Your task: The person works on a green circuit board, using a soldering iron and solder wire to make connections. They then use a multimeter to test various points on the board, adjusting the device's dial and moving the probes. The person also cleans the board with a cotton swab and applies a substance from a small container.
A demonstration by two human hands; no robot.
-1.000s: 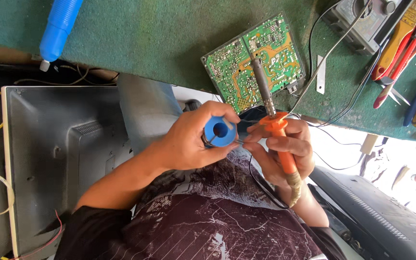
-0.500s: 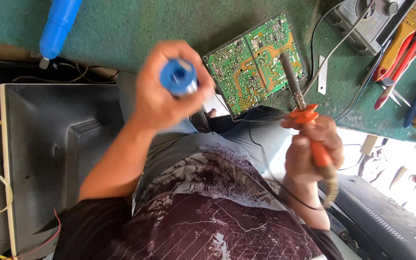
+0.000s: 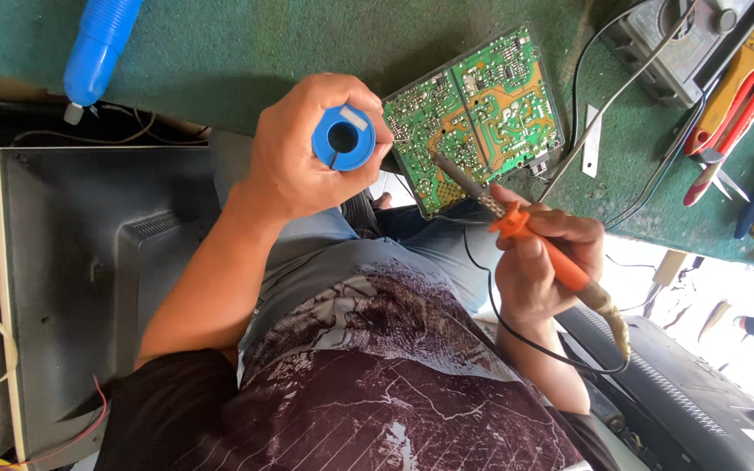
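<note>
Head view: solder spool [image 3: 343, 137] in left hand [image 3: 303, 157]

Electronics repair workshop: green circuit board [image 3: 475, 118] lying on a green tabletop [image 3: 220, 52]; pliers [image 3: 726, 131] and a meter [image 3: 674, 44] sitting alongside; an opened screen back panel [image 3: 71, 279] standing beside.

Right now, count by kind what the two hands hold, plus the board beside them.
blue solder spool, held in the left hand: 1
orange-handled soldering iron, held in the right hand: 1
green circuit board, on the green mat: 1
Total: 3
</note>
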